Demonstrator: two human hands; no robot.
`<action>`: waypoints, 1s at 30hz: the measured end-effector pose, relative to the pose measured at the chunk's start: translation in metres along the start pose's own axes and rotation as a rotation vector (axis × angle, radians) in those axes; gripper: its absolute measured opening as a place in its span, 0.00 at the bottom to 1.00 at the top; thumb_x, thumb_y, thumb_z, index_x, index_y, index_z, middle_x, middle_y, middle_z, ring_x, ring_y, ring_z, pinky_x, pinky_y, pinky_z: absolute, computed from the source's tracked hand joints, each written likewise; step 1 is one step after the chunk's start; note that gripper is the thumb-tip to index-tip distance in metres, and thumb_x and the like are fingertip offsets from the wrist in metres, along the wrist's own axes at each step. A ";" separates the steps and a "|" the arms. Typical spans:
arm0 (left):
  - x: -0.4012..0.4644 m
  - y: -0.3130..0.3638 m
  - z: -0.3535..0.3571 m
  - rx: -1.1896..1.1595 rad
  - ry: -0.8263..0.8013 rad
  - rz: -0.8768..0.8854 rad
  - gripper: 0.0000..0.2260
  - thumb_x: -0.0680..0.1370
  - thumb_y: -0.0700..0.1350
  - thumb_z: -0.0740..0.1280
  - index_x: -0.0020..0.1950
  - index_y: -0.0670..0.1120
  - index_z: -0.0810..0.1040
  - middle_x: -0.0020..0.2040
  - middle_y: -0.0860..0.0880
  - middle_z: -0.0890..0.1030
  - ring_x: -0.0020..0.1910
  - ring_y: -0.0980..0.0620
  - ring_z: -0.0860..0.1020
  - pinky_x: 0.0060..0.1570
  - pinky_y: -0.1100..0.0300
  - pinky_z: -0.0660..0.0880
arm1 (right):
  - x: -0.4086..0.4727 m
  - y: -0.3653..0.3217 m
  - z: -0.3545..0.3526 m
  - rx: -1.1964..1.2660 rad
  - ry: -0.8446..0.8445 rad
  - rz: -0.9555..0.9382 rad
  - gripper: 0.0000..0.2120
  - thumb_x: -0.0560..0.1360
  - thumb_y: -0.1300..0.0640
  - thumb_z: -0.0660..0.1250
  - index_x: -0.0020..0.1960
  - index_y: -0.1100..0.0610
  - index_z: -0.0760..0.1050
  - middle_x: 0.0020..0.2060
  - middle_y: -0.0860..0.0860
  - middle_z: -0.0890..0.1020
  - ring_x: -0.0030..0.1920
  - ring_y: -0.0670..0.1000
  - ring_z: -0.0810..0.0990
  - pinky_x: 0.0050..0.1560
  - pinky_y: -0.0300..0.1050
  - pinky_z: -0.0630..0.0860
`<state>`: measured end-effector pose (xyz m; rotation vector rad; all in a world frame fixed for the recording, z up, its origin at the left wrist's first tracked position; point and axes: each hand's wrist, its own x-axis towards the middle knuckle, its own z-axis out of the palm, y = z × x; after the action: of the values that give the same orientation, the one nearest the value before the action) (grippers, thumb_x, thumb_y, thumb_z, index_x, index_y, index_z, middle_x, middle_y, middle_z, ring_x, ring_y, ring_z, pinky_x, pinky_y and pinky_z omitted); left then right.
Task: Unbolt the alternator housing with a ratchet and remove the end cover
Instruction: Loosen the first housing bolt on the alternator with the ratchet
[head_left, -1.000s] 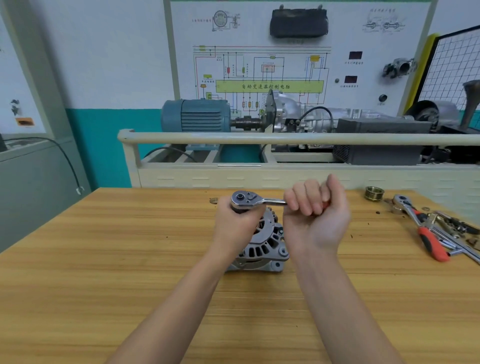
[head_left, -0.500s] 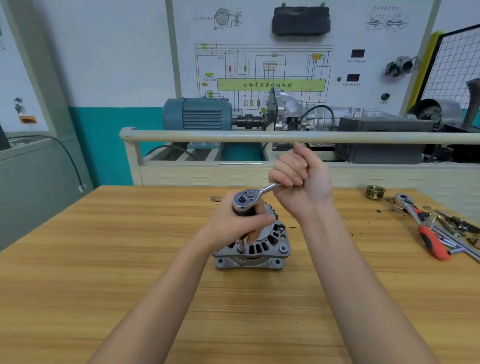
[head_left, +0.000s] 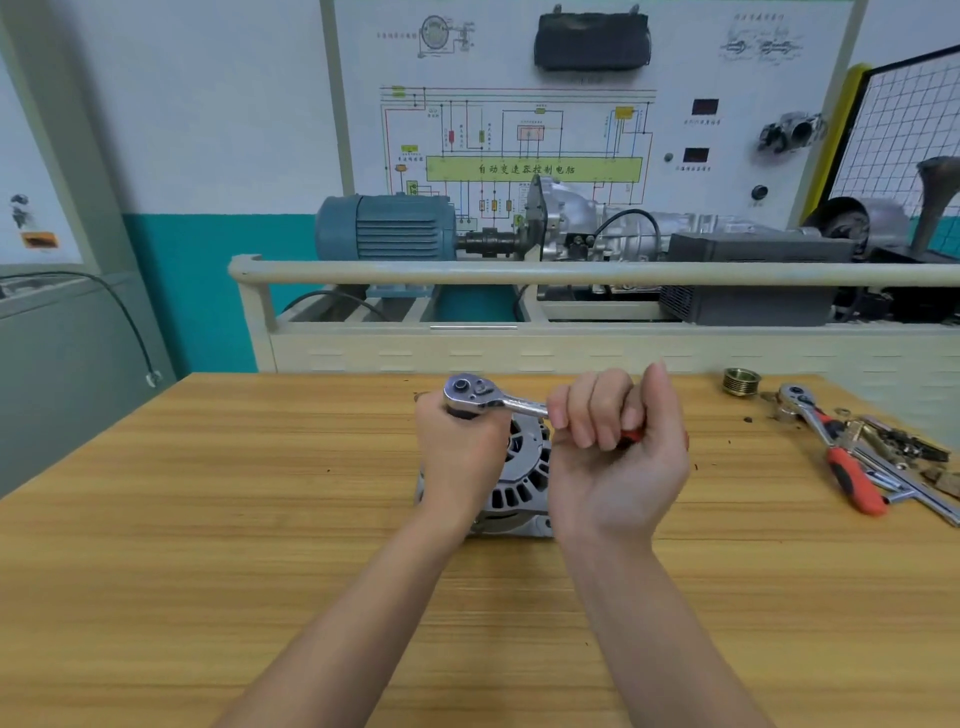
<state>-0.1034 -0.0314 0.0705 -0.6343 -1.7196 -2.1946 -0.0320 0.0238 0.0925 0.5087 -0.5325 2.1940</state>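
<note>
1. Right hand (head_left: 618, 447) is fisted round the red handle of the ratchet (head_left: 493, 400), centre frame, thumb up.
2. Left hand (head_left: 460, 452) is wrapped round the socket stem just under the ratchet head, steadying it.
3. Alternator (head_left: 522, 478) sits on the wooden bench (head_left: 208, 519) under both hands, vented end cover up, still on.
4. Handling guess: cast metal, heavy, rigid, smooth. Brace the body by its rim and mounting lugs, not the vent ribs.
5. Right edge of frame: spare ratchet (head_left: 831, 447), loose tools, brass pulley (head_left: 740, 382).
</note>
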 end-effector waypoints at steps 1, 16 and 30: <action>0.000 0.000 -0.001 0.010 -0.021 0.001 0.26 0.70 0.25 0.61 0.21 0.51 0.61 0.21 0.59 0.60 0.22 0.59 0.56 0.22 0.70 0.56 | 0.001 -0.001 0.000 0.001 -0.017 0.010 0.18 0.76 0.58 0.56 0.27 0.55 0.61 0.20 0.48 0.62 0.22 0.47 0.61 0.26 0.41 0.66; 0.014 0.011 -0.025 0.028 -0.710 -0.119 0.18 0.70 0.39 0.68 0.24 0.50 0.65 0.21 0.54 0.63 0.20 0.56 0.59 0.23 0.66 0.58 | 0.069 0.002 -0.005 0.234 0.090 0.534 0.20 0.74 0.58 0.59 0.23 0.54 0.62 0.16 0.45 0.61 0.16 0.43 0.59 0.17 0.35 0.57; -0.001 -0.003 -0.009 0.043 -0.199 0.022 0.23 0.70 0.27 0.65 0.23 0.49 0.63 0.22 0.57 0.62 0.23 0.58 0.59 0.23 0.67 0.58 | 0.020 -0.012 0.000 0.018 0.104 0.195 0.24 0.78 0.59 0.54 0.23 0.53 0.61 0.18 0.47 0.60 0.20 0.46 0.59 0.23 0.38 0.64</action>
<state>-0.1054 -0.0399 0.0660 -0.8825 -1.8396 -2.1350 -0.0341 0.0433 0.1050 0.3625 -0.5255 2.3981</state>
